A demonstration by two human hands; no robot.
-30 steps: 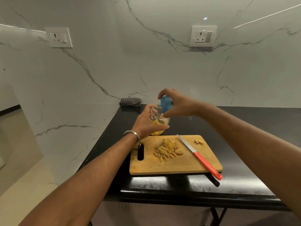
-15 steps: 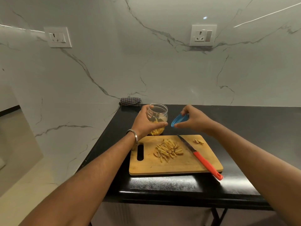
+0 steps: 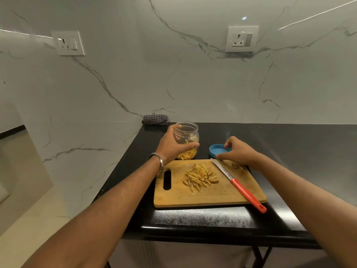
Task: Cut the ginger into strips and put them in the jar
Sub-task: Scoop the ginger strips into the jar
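Note:
A clear plastic jar [image 3: 187,132] stands open on the black counter [image 3: 289,151] behind the cutting board, with some yellow ginger strips at its bottom. My left hand [image 3: 172,147] grips the jar from the left side. Its blue lid [image 3: 217,150] lies upturned on the counter to the right of the jar. My right hand [image 3: 239,153] holds the lid's rim between thumb and curled fingers. A pile of cut ginger strips [image 3: 201,175] lies in the middle of the wooden cutting board [image 3: 212,197].
A knife with a red handle [image 3: 246,193] lies diagonally across the board's right side, its handle over the front edge. A few ginger scraps [image 3: 236,166] sit at the board's back right. A folded checked cloth [image 3: 155,119] lies against the marble wall.
My right hand took the blue lid off the jar, carried it down to the right and set it on the counter. My left hand lowered the jar to the counter.

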